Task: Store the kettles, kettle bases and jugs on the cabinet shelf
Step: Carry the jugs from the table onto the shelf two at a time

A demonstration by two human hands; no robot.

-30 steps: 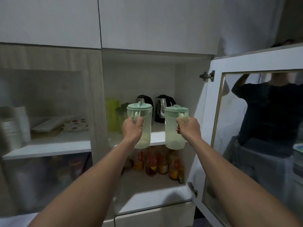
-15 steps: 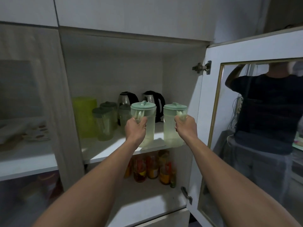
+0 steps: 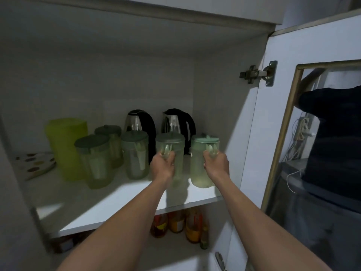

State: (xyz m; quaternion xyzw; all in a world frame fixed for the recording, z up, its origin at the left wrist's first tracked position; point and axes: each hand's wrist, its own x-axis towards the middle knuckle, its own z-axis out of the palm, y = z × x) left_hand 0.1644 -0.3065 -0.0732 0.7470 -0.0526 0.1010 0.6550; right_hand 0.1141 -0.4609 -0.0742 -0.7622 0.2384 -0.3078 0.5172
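Observation:
Two pale green lidded jugs are held by their handles over the white cabinet shelf. My left hand grips the left jug; my right hand grips the right jug, whose bottom is at or just above the shelf near its front right corner. Behind them stand two steel kettles with black handles. To the left are three more green-lidded jugs and a tall lime-green container.
A spotted plate lies at the shelf's far left. Several bottles stand on the lower shelf. The cabinet door hangs open on the right, its glass reflecting a person in a dark shirt. The cabinet's right wall is close beside the right jug.
Both hands have carried the jugs forward into the cabinet and lowered them to the shelf in front of the kettles. The view has moved closer to the shelf.

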